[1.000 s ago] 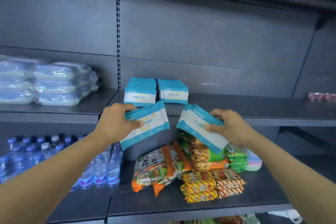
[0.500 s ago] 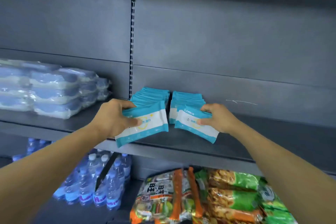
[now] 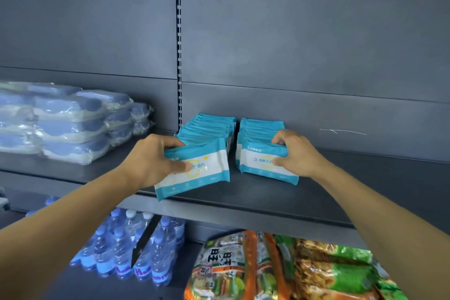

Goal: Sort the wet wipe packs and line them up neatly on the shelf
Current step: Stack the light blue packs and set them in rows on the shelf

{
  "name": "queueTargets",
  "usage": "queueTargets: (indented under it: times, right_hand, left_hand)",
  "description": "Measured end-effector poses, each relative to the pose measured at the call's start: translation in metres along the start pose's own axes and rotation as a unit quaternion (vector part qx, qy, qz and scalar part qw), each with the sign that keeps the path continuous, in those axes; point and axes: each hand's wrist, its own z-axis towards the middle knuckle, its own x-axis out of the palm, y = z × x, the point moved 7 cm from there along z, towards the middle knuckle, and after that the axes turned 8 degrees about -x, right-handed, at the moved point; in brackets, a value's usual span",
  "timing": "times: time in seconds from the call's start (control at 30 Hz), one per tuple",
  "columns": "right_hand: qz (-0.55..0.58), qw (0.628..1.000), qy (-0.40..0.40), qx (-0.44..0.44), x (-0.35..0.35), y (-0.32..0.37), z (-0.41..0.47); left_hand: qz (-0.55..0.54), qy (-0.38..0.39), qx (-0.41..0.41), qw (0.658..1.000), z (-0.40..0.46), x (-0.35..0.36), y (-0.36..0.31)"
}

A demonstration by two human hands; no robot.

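Two rows of teal-and-white wet wipe packs stand on the dark grey shelf (image 3: pixel 267 192): a left row (image 3: pixel 209 126) and a right row (image 3: pixel 261 126). My left hand (image 3: pixel 151 161) grips one pack (image 3: pixel 202 170) by its left end, tilted, its lower edge on the shelf in front of the left row. My right hand (image 3: pixel 294 151) holds another pack (image 3: pixel 258 163) upright against the front of the right row, fingers over its top edge and thumb on its face.
Clear-wrapped blue wipe bundles (image 3: pixel 70 126) are stacked at the left of the same shelf. Below are bottled water packs (image 3: pixel 131 248) and colourful snack bags (image 3: pixel 280 268). A slotted upright (image 3: pixel 179 44) divides the back panel. Bare shelf extends to the right.
Both hands moved forward onto the shelf. The right pack went from tilted and apart to upright against the right row. The left pack came down until it touched the shelf before the left row.
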Motion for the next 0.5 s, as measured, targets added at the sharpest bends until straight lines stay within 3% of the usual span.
queueTargets:
  times: [0.17,0.37,0.5]
  right_hand:
    - [0.03,0.999,-0.022,0.012,0.004,0.003,0.012]
    - [-0.04,0.993,-0.068,0.088,-0.006,-0.006,-0.003]
    - [0.037,0.993,-0.079,0.081,-0.011,-0.02,-0.014]
  left_hand:
    - [-0.021,0.023,0.011,0.999,0.007,0.004,-0.001]
    - [-0.025,0.056,0.034,0.998,0.012,0.021,-0.02]
    - [0.003,0.066,0.063,0.996,0.016,0.039,-0.049]
